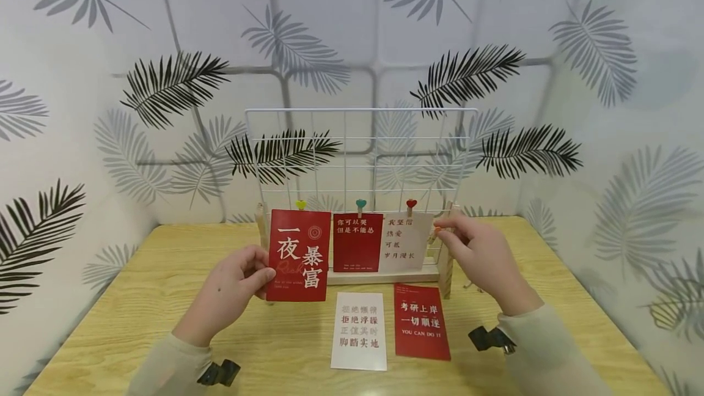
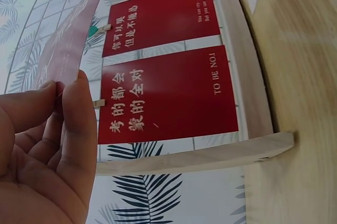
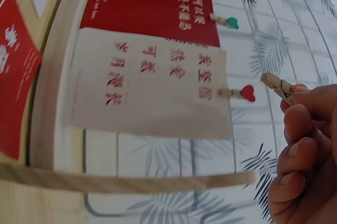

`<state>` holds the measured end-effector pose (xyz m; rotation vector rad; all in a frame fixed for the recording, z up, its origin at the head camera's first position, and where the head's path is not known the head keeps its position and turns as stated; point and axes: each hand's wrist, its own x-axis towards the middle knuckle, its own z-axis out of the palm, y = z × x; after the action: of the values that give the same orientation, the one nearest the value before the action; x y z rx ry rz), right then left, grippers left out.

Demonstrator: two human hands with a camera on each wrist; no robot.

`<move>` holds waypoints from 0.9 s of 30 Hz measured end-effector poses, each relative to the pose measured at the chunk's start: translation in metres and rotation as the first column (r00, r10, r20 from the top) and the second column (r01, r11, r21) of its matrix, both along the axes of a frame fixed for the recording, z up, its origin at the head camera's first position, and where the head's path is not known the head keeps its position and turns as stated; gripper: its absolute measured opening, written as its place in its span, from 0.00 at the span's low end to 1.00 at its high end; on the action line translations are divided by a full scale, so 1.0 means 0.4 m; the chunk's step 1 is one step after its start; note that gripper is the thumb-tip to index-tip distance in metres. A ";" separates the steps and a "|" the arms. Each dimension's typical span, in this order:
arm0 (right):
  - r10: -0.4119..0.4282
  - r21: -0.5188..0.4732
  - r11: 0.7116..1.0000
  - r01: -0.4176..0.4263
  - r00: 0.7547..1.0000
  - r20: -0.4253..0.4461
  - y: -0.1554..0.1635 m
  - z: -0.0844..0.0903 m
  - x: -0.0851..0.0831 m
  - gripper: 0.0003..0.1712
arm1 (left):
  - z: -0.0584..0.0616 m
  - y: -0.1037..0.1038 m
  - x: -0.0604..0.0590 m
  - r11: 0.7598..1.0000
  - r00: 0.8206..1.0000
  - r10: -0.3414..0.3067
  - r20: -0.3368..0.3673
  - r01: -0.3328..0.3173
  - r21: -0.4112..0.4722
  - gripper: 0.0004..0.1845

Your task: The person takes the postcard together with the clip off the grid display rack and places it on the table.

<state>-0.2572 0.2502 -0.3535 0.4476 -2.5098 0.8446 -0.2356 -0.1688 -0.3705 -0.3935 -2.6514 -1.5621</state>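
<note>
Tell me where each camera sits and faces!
Head: worn there, facing forward and down at the rack; left hand, right hand, sleeves show.
Left wrist: worn there, facing the TO BE NO.1 card; left hand shows, pinching another card.
Right wrist: worn there, facing the hung white card; right hand shows, pinching a clothespin.
Both wrist views share the teal heart clip.

On my screen, the left hand (image 1: pixel 233 283) has a red card (image 1: pixel 299 246) with white words, and the right hand (image 1: pixel 486 255) has a light brown peg (image 3: pixel 276 83) with an orange top. Near the white grid's (image 1: pixel 360 109) bottom edge I see a white card (image 3: pixel 152 84) with red words. The table (image 1: pixel 170 267) is streaky yellow, and past its back edge, the white wall (image 1: pixel 357 35) has black and grey leaves.
</note>
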 end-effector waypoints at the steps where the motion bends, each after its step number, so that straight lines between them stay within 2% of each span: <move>1: -0.006 -0.006 1.000 0.007 1.000 0.007 0.009 -0.006 0.002 0.11 | -0.003 -0.001 0.000 1.000 1.000 -0.002 0.006 0.002 0.003 0.08; 15: -0.078 -0.042 0.996 0.081 0.995 0.069 0.127 -0.082 0.017 0.13 | -0.049 -0.026 -0.004 0.999 0.996 -0.039 0.080 0.041 -0.026 0.04; 22: -0.117 -0.006 0.993 0.120 0.977 0.175 0.192 -0.097 0.008 0.19 | -0.095 -0.043 -0.010 0.994 0.985 -0.111 0.131 0.112 -0.002 0.03; 27: -0.138 0.013 0.990 0.139 0.961 0.240 0.241 -0.109 -0.001 0.22 | -0.127 -0.053 -0.013 0.988 0.978 -0.152 0.142 0.151 0.016 0.03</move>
<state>-0.2575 0.3465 -0.3973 0.1727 -2.7210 0.8952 -0.2408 -0.1902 -0.4212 -0.5137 -2.7826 -1.7007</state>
